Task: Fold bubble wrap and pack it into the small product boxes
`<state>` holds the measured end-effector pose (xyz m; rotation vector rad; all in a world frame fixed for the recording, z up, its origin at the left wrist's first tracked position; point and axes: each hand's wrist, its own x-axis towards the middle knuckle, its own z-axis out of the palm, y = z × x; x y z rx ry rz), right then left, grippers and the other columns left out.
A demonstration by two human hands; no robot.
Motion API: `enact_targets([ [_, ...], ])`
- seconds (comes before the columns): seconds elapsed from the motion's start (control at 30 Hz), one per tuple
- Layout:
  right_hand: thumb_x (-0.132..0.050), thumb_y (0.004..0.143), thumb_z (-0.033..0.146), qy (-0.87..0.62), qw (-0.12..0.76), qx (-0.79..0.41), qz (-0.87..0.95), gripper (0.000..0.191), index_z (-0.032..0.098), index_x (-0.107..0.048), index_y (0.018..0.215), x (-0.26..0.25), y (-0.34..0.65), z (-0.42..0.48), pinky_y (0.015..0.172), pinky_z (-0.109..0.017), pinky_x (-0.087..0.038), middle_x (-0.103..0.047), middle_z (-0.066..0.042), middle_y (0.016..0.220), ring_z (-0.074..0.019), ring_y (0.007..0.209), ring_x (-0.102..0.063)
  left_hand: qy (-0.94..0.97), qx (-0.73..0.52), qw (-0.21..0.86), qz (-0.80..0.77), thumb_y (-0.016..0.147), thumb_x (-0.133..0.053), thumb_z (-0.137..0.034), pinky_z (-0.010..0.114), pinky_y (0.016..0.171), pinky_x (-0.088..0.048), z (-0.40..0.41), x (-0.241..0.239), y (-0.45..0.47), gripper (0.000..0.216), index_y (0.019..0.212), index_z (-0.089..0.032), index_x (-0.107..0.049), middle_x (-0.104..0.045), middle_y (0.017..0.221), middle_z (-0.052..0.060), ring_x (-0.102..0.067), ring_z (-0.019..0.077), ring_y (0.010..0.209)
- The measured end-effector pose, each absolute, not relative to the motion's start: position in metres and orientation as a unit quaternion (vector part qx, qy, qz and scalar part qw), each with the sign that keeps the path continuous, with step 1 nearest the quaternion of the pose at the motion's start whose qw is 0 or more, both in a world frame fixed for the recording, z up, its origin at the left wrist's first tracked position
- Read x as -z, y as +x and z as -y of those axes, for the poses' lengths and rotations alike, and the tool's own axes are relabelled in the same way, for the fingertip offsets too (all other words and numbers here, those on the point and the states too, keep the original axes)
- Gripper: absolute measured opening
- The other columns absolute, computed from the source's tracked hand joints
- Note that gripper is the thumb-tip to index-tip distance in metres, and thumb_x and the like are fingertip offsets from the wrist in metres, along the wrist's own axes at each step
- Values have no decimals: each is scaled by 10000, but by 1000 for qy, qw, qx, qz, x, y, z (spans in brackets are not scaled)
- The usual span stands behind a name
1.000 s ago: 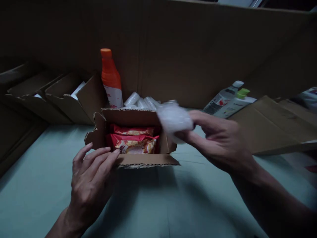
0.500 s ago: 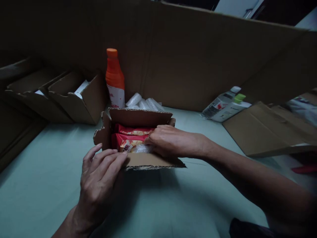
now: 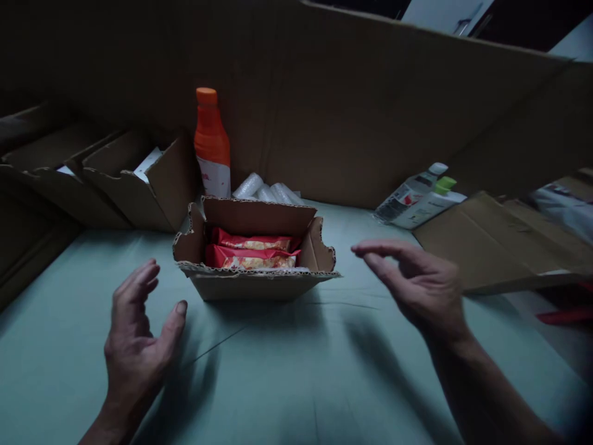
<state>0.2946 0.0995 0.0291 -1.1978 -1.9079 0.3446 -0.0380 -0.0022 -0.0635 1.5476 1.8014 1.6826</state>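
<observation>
A small cardboard box (image 3: 250,287) stands with its top flaps up on the pale green surface. Inside lie two red snack packets (image 3: 252,254) with yellowish pictures, and a sliver of clear bubble wrap (image 3: 296,269) shows behind the front wall. My left hand (image 3: 139,330) hovers to the left of the box, thumb apart from the fingers, holding nothing. To the right of the box, my right hand (image 3: 417,281) is in the air with its fingers stretched out and nothing in them. Neither hand touches the box.
Behind the box stand an orange bottle (image 3: 213,145) and several bubble-wrap rolls (image 3: 266,190). More cardboard boxes (image 3: 139,185) line the left. At right lean a clear bottle (image 3: 407,194), a white bottle with green cap (image 3: 430,207) and a cardboard box (image 3: 500,247). A tall cardboard wall (image 3: 347,111) closes the back.
My right hand has come out of the box and moved right. My left hand has let go of the front flap and drawn back left. The front flap now stands more upright.
</observation>
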Motion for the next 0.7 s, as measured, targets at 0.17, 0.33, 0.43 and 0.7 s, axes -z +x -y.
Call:
enact_targets([
  [0.17, -727, 766, 367, -467, 326, -284, 771, 503, 175, -615, 1217, 54, 268, -91, 798, -372, -553, -697, -113, 1127, -247, 942, -647, 424, -580, 357, -597, 859, -709, -387, 450, 1102, -479, -17, 94, -44, 569, 1380, -252, -526, -546, 1458, 103, -508, 299, 1362],
  [0.33, -585, 801, 293, -494, 356, -281, 742, 353, 152, -585, 1125, 55, 246, -103, 742, -350, -527, -658, -99, 1031, -219, 873, -606, 408, -611, 377, -564, 784, -760, -362, 388, 1067, -481, -40, 87, -20, 495, 1221, -194, -595, -665, 1266, 94, -596, 260, 1237],
  [0.43, -621, 819, 373, -555, 395, -230, 695, 314, 162, -594, 1050, 37, 280, -90, 660, -329, -499, -653, -73, 950, -204, 790, -588, 442, -621, 411, -499, 780, -748, -340, 397, 1054, -493, -44, 73, 16, 516, 1239, -181, -574, -652, 1292, 119, -604, 261, 1232],
  [0.7, -633, 858, 364, -571, 412, -182, 687, 256, 199, -632, 1053, 79, 311, 4, 777, -393, -562, -704, -88, 971, -262, 896, -664, 425, -571, 452, -538, 787, -732, -390, 391, 1022, -520, 8, 83, 25, 469, 1173, -167, -587, -673, 1246, 128, -662, 264, 1155],
])
